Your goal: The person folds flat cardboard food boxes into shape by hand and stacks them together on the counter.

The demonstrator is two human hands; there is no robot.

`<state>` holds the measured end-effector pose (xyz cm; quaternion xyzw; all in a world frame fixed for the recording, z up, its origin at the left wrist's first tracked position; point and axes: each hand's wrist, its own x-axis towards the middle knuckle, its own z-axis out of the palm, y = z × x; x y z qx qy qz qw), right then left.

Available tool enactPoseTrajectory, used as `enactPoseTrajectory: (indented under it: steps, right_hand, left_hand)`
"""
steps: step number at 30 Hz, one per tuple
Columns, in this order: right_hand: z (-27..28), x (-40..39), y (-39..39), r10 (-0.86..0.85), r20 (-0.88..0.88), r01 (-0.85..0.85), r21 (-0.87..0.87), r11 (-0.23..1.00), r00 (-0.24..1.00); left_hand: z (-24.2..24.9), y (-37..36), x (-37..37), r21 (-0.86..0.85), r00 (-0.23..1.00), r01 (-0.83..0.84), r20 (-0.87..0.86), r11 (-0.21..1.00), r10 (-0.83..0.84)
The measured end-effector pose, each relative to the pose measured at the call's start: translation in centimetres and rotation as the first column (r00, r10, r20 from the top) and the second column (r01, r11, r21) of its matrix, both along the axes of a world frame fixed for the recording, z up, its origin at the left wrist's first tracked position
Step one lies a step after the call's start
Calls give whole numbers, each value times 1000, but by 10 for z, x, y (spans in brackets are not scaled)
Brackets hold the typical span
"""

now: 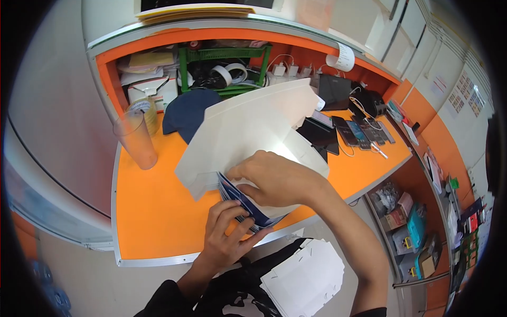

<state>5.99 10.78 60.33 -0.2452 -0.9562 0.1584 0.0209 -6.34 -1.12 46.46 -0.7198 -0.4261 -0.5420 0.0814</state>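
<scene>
A large cardboard carton blank (248,113), white inside and partly folded, stands tilted over the near edge of the orange table. Its dark blue printed outer side (242,201) shows at the lower end. My left hand (226,228) grips that blue end from outside, fingers wrapped over it and thumb underneath. Inside the fold, my right hand (277,178) is closed with its bent fingers pressed on the white card near the corner; its fingertips are partly hidden. White die-cut cardboard blanks (306,277) lie flat on my lap.
On the orange table (153,211) stand a clear plastic cup (136,140), a tape roll (143,113) and a dark blue cap (191,112). Several phones (359,132) with cables lie at the right. A green rack (224,54) sits behind; shelves (417,227) hold boxes.
</scene>
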Motion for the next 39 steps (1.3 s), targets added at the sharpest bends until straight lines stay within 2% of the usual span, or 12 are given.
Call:
enactPoseTrajectory:
  steps: [3, 6, 8, 10, 12, 14, 15, 18, 20, 27, 34, 39]
  right_hand:
    - [12, 32, 9, -148, -183, 143, -40, 989, 972]
    - [27, 71, 23, -400, -436, 511, 173, 842, 806]
    - [12, 86, 34, -437, -356, 517, 172, 838, 826]
    - [0, 95, 39, -454, -241, 491, 125, 862, 858]
    - [-14, 90, 43, -541, -213, 570, 108, 815, 814]
    - [-4, 82, 40, -588, -187, 607, 64, 792, 787]
    - [0, 79, 38, -629, -145, 639, 31, 769, 764]
    - [-8, 79, 43, -600, -221, 633, 128, 763, 769]
    - [0, 77, 43, -631, -235, 662, 84, 745, 739]
    - [8, 69, 57, -566, -109, 573, 52, 818, 817]
    - [-15, 75, 66, -523, -263, 538, -17, 843, 811]
    - [-12, 74, 67, -563, -254, 561, -86, 823, 787]
  left_hand:
    - [0, -2, -1, 0, 1000, -20, -3, 1000, 20]
    - [3, -2, 0, -13, 997, -17, 75, 1000, 18]
    - [1, -2, 0, -10, 997, 23, 74, 1000, -22]
    - [10, -5, 3, 20, 983, -185, 9, 983, 185]
    - [21, -4, 3, 25, 985, -172, 28, 985, 172]
    - [38, -6, 4, -78, 973, -168, -175, 983, 153]
    - [37, -4, 7, -113, 985, -121, -137, 986, 105]
    - [32, 2, 3, -74, 988, -75, -137, 994, 64]
    - [35, 4, 6, -75, 992, -60, -118, 995, 51]
    - [26, 5, 5, -20, 982, -61, -182, 998, 56]
    - [22, 7, 11, 47, 964, -87, -247, 995, 96]
    - [18, 9, 11, 52, 965, -118, -231, 992, 127]
